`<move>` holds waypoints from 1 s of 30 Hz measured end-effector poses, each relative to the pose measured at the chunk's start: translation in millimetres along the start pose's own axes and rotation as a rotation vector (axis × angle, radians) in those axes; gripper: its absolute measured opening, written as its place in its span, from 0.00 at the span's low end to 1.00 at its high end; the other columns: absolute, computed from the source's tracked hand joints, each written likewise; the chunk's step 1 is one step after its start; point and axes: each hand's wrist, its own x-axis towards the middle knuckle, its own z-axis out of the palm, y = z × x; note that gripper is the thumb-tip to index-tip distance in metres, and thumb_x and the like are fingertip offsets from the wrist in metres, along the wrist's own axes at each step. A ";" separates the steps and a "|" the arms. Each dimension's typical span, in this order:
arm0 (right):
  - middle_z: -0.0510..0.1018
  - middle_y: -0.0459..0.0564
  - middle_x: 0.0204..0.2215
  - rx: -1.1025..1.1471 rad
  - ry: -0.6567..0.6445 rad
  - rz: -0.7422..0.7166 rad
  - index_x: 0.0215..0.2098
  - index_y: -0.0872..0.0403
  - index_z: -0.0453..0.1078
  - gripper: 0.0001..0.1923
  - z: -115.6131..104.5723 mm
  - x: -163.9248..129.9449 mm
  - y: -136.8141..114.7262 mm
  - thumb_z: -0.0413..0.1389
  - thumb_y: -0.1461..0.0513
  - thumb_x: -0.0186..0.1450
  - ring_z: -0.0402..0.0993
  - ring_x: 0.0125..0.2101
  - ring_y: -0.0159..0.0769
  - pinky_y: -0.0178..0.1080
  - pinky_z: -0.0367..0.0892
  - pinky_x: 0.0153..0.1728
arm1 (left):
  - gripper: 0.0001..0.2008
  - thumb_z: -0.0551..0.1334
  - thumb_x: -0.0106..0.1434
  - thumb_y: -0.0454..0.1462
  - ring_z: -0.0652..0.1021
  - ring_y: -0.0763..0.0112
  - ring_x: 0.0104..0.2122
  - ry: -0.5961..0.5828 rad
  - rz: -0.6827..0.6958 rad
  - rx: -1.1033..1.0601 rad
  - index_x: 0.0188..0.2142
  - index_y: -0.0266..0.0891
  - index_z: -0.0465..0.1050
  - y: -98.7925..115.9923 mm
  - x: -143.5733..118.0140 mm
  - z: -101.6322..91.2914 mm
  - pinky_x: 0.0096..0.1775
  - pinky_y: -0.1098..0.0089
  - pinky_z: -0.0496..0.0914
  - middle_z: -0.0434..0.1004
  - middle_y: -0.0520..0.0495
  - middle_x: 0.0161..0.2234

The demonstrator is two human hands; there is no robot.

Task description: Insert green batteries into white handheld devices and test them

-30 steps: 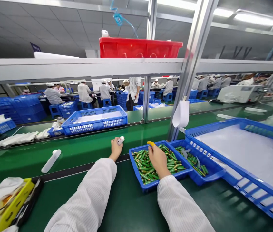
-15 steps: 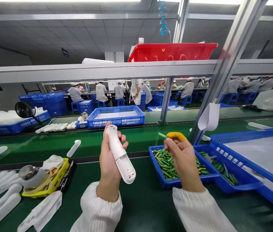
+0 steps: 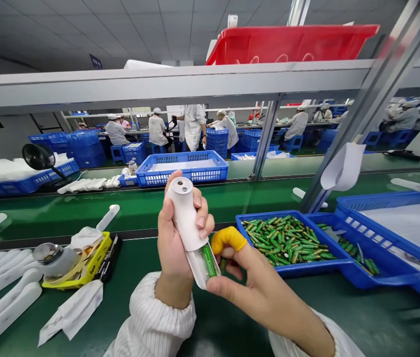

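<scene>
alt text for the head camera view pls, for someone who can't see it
The left hand holds a white handheld device upright while the right hand, a yellow finger cot on its forefinger, presses a green battery into its open base. A blue tray of green batteries sits to the right on a green workbench.

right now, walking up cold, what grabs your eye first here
In the middle, the left hand grips a white handheld device upright while the right hand, a yellow finger cot on its forefinger, presses a green battery into the device's open lower end. Just to the right, a blue tray sits heaped with more green batteries, and a red bin stands out on the shelf overhead.
</scene>
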 end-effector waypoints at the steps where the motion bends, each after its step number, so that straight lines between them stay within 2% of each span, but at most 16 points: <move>1: 0.73 0.45 0.33 0.117 -0.027 0.049 0.40 0.52 0.66 0.10 1.7 0.7 1.1 0.59 0.55 0.67 0.71 0.33 0.31 0.30 0.69 0.33 | 0.14 0.47 0.72 0.40 0.66 0.82 0.22 -0.016 -0.006 -0.013 0.50 0.43 0.66 -0.6 -0.1 0.1 0.22 0.85 0.65 0.64 0.50 0.30; 3: 0.72 0.44 0.33 0.255 -0.023 0.104 0.38 0.52 0.65 0.08 3.2 2.0 2.6 0.58 0.57 0.67 0.71 0.33 0.29 0.29 0.70 0.34 | 0.13 0.47 0.72 0.40 0.66 0.82 0.22 -0.020 -0.014 -0.017 0.49 0.43 0.66 -1.8 1.0 -1.0 0.22 0.85 0.65 0.64 0.50 0.30; 6: 0.72 0.44 0.33 0.220 0.038 0.096 0.39 0.52 0.67 0.05 -2.6 4.6 4.4 0.57 0.60 0.68 0.71 0.33 0.27 0.27 0.69 0.34 | 0.12 0.47 0.72 0.39 0.66 0.81 0.23 0.036 0.030 0.022 0.47 0.41 0.66 -3.0 5.9 -5.9 0.22 0.84 0.65 0.63 0.50 0.30; 10: 0.77 0.46 0.40 0.254 0.242 0.009 0.44 0.51 0.69 0.06 -17.8 8.4 4.5 0.56 0.64 0.69 0.75 0.35 0.27 0.28 0.72 0.39 | 0.13 0.46 0.72 0.39 0.66 0.80 0.23 0.094 0.058 0.108 0.48 0.40 0.65 -5.1 13.2 -12.4 0.24 0.81 0.67 0.63 0.50 0.31; 12: 0.79 0.47 0.41 0.358 0.322 -0.028 0.44 0.51 0.69 0.06 -21.6 9.1 2.3 0.56 0.65 0.69 0.77 0.31 0.26 0.28 0.74 0.37 | 0.13 0.46 0.72 0.39 0.66 0.80 0.24 0.098 0.037 0.136 0.49 0.40 0.65 -6.6 14.7 -13.3 0.25 0.80 0.67 0.63 0.50 0.31; 15: 0.82 0.47 0.38 0.476 0.347 -0.050 0.42 0.50 0.70 0.05 -20.3 8.6 -1.8 0.58 0.65 0.68 0.78 0.25 0.26 0.28 0.75 0.30 | 0.13 0.46 0.72 0.39 0.66 0.80 0.24 0.085 0.009 0.138 0.49 0.40 0.65 -8.6 13.7 -12.6 0.26 0.81 0.67 0.63 0.50 0.32; 18: 0.83 0.46 0.36 0.499 0.396 -0.069 0.40 0.50 0.71 0.04 -16.9 7.5 -4.0 0.60 0.63 0.66 0.79 0.27 0.28 0.29 0.77 0.31 | 0.13 0.47 0.72 0.40 0.66 0.80 0.25 0.056 0.003 0.139 0.49 0.41 0.66 -9.5 11.3 -11.5 0.26 0.81 0.67 0.63 0.50 0.32; 24: 0.82 0.45 0.32 0.283 0.414 -0.094 0.40 0.51 0.73 0.05 -17.4 3.8 -1.3 0.61 0.60 0.66 0.80 0.35 0.34 0.35 0.76 0.41 | 0.12 0.48 0.72 0.40 0.67 0.79 0.26 0.069 -0.004 0.158 0.47 0.41 0.67 -12.8 7.8 -7.0 0.27 0.80 0.67 0.63 0.49 0.32; 28: 0.78 0.45 0.30 -0.046 0.468 -0.095 0.37 0.51 0.74 0.04 -16.1 2.9 2.2 0.63 0.61 0.64 0.74 0.31 0.33 0.34 0.71 0.33 | 0.08 0.54 0.70 0.42 0.67 0.78 0.26 0.145 0.007 0.214 0.45 0.42 0.66 -18.4 5.6 -3.6 0.29 0.78 0.68 0.64 0.50 0.32; 30: 0.75 0.44 0.29 -0.153 0.444 -0.100 0.37 0.52 0.73 0.04 -15.5 4.2 3.1 0.62 0.61 0.64 0.71 0.28 0.31 0.33 0.68 0.30 | 0.08 0.57 0.69 0.42 0.68 0.77 0.27 0.156 0.028 0.245 0.46 0.45 0.65 -21.1 5.4 -4.0 0.30 0.77 0.68 0.65 0.50 0.32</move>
